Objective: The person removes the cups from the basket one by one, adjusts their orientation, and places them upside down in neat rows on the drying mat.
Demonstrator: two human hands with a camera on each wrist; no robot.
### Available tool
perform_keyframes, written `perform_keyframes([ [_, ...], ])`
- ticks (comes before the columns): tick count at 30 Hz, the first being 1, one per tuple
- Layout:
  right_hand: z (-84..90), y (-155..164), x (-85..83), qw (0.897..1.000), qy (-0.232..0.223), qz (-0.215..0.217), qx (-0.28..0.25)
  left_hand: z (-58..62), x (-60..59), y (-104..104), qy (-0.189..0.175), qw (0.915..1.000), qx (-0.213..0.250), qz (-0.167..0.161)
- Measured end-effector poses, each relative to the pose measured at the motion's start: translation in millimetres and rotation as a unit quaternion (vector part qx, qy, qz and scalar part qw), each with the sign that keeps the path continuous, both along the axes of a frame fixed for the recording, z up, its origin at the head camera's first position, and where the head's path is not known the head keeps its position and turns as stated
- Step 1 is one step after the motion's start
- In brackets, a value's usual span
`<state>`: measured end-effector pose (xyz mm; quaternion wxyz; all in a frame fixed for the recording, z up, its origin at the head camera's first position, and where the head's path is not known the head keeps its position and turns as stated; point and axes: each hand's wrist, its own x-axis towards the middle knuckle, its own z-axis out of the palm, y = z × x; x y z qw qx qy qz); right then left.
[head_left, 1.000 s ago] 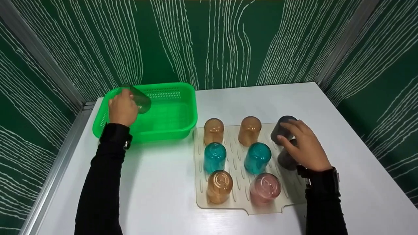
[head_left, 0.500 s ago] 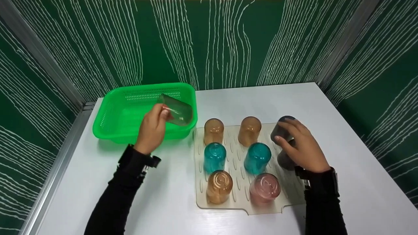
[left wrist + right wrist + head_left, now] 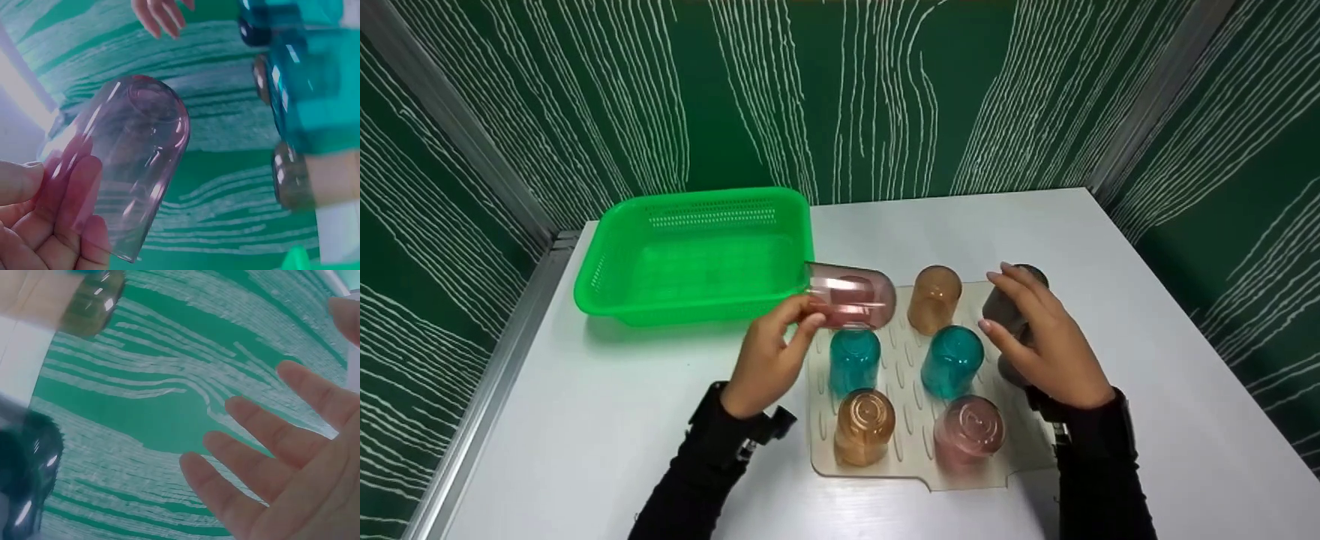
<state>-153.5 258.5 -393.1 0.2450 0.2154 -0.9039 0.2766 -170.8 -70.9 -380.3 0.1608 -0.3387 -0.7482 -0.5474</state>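
Observation:
A clear pink cup (image 3: 859,296) lies sideways in the grip of my left hand (image 3: 769,356), thumb and fingers at its rim end. In the left wrist view, that hand's fingers (image 3: 79,194) show through the cup wall. The cup is above the mat's far left corner and hides most of the amber cup there. My right hand (image 3: 1054,337) hovers over two dark grey cups (image 3: 1000,307) on the right, fingers extended and apart, holding nothing; it partly covers both. The right wrist view shows its spread fingers (image 3: 264,464).
A beige drying mat (image 3: 877,469) bears upside-down cups: two teal (image 3: 952,361), an amber one (image 3: 866,427) in front, another amber (image 3: 935,298) behind, and a pink one (image 3: 971,427). At the left stands a green basket (image 3: 697,309). Green patterned walls enclose the white table.
My left hand has carried the pink cup rightward and nearer, out of the green basket and over the mat. My right hand has shifted only slightly above the dark cups.

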Motion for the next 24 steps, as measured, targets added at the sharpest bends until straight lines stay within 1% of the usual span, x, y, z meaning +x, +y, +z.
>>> perform_keyframes([
  [2, 5.5, -7, 6.3, 1.0, -0.01, 0.027, -0.004, 1.2, 8.7, 8, -0.009, 0.9993, 0.016, -0.032],
  [4, 13.6, -16, 14.4, 0.998, -0.025, 0.058, -0.008, 5.4, 18.8, 15, -0.022, 0.9977, 0.026, -0.059],
  [7, 26.6, -30, 25.8, 0.993, -0.041, 0.11, -0.024, 12.3, 31.6, 22, -0.036, 0.9961, 0.032, -0.074],
  [10, 35.6, -42, 34.1, 0.985, -0.043, 0.161, -0.041, 18.1, 41.2, 26, -0.054, 0.9936, 0.033, -0.093],
  [13, 34.8, -48, 36.2, 0.978, -0.035, 0.197, -0.05, 18.8, 46.9, 29, -0.066, 0.9905, 0.036, -0.116],
  [14, 32.7, -49, 35.6, 0.976, -0.03, 0.207, -0.053, 18.5, 48.2, 30, -0.065, 0.9897, 0.038, -0.122],
  [17, 25.3, -51, 32.6, 0.968, -0.018, 0.238, -0.07, 16.8, 51.6, 33, -0.063, 0.9881, 0.044, -0.133],
  [19, 23.5, -54, 31.9, 0.962, -0.006, 0.259, -0.085, 15.9, 53.4, 35, -0.061, 0.9875, 0.048, -0.137],
  [22, 27.7, -60, 34.3, 0.953, 0.006, 0.283, -0.104, 15.0, 55.7, 37, -0.066, 0.9855, 0.053, -0.147],
  [24, 32.2, -64, 36.9, 0.95, 0.011, 0.29, -0.114, 14.3, 56.8, 37, -0.072, 0.9839, 0.057, -0.153],
])
